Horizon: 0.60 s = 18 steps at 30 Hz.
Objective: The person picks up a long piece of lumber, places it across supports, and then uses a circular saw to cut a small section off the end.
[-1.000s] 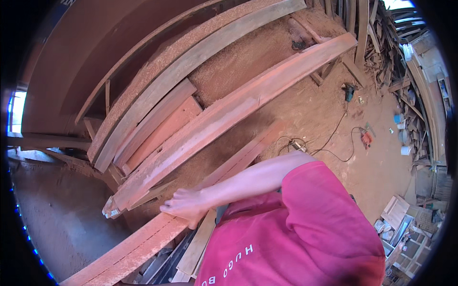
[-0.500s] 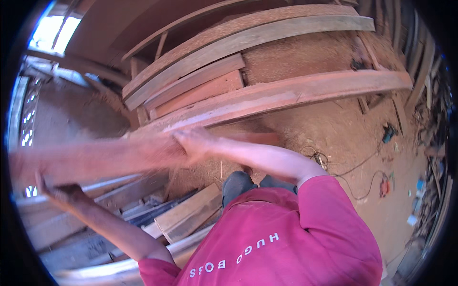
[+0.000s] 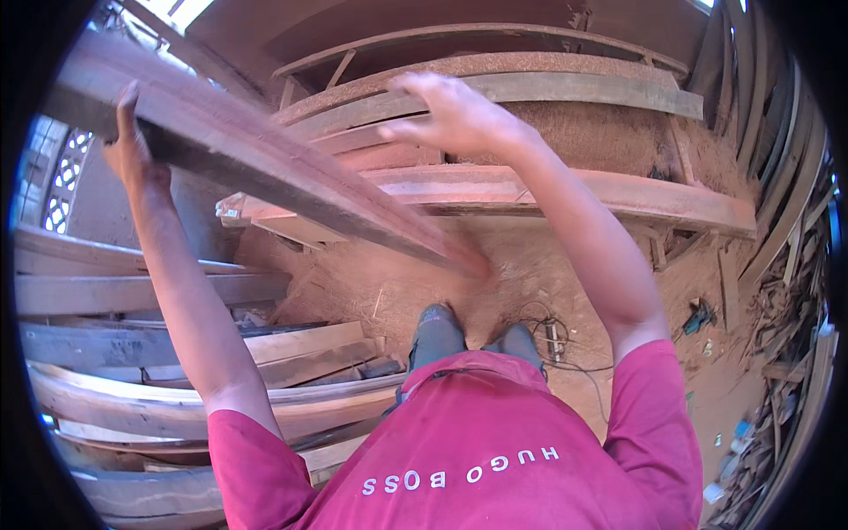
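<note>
Reddish plank (image 3: 265,172) — long, stiff, likely heavy; left hand (image 3: 132,146) fingers clasp its upper end, right hand (image 3: 450,115) spread loose above it — better gripped mid-length.

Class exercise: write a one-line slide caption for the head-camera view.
Left hand grips a long reddish plank raised at an angle, right hand open above it, over stacked timber and a sawdust floor.

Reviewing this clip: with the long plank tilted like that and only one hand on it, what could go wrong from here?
1. Only the left hand grips the long plank; the right hand is open and off it, so the plank may twist or slip.
2. Its low end points down near the person's feet; a drop could strike them.
3. Loose boards and a cable lie close on the sawdust floor, a likely trip hazard.
</note>
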Available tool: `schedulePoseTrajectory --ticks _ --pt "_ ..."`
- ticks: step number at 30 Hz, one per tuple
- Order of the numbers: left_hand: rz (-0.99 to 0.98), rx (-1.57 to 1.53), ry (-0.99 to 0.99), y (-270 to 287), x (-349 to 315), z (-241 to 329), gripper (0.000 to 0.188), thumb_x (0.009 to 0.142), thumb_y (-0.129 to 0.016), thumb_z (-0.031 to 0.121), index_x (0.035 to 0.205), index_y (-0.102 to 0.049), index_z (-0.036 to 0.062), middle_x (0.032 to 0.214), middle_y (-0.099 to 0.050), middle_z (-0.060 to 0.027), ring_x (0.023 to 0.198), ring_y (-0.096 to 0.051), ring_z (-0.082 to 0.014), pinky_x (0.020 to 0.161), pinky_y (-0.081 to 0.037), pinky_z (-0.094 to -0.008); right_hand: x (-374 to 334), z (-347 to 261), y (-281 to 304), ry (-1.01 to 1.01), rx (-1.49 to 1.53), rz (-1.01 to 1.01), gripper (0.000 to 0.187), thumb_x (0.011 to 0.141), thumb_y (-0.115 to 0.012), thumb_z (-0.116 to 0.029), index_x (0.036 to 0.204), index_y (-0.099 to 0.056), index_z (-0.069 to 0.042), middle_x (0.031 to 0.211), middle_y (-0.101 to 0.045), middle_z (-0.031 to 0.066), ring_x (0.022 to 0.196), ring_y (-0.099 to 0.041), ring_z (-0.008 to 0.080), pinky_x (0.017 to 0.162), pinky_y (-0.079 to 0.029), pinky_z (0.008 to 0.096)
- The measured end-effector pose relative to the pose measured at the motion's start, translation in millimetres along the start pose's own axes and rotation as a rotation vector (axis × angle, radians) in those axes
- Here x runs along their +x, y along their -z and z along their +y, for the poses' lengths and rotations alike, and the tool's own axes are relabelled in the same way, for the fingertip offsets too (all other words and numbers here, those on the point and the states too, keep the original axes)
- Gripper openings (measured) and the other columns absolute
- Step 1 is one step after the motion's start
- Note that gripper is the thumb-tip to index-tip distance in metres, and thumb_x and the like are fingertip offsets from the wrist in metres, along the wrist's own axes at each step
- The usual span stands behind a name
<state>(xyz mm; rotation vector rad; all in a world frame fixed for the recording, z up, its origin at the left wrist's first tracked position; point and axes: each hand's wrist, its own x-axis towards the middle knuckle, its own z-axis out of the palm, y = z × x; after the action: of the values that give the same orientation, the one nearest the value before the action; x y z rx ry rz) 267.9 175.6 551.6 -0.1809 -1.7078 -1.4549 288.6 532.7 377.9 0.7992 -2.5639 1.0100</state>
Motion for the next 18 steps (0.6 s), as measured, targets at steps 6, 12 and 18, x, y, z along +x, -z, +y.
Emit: schedulePoseTrajectory --ticks 6,12,18 --pt "-0.083 0.002 0.082 -49.9 -57.4 40.4 0.072 0.080 -0.081 0.049 0.128 -0.060 -0.0006 0.119 -0.064 -0.0098 0.105 -0.062 -0.0195 0.091 -0.048 -0.0351 66.2 -104.4 22.5 0.199 0.350 0.254 0.101 0.077 -0.073 -0.069 0.136 -0.049 0.010 0.127 -0.060 0.0297 0.120 -0.060 0.0368 0.104 -0.046 0.0430" --pt "-0.214 -0.274 -0.024 -60.7 -95.6 68.8 0.076 0.093 -0.048 0.069 0.130 -0.054 0.0037 0.108 -0.061 -0.0069 0.093 -0.059 -0.0160 0.082 -0.045 -0.0297 81.0 -144.3 26.1 0.113 0.191 0.762 0.113 0.073 -0.082 -0.058 0.138 -0.034 0.020 0.135 -0.049 0.0370 0.129 -0.050 0.0419 0.110 -0.040 0.0442" --pt "-0.422 0.203 0.145 -22.0 -137.8 -102.2 0.042 0.099 -0.061 0.042 0.092 -0.076 0.0030 0.092 -0.073 -0.0090 0.087 -0.066 -0.0174 0.085 -0.049 -0.0323 43.4 -104.6 71.7 0.143 0.216 0.830 0.072 0.078 -0.085 -0.047 0.119 -0.061 0.007 0.105 -0.071 0.0160 0.096 -0.067 0.0211 0.089 -0.053 0.0350"
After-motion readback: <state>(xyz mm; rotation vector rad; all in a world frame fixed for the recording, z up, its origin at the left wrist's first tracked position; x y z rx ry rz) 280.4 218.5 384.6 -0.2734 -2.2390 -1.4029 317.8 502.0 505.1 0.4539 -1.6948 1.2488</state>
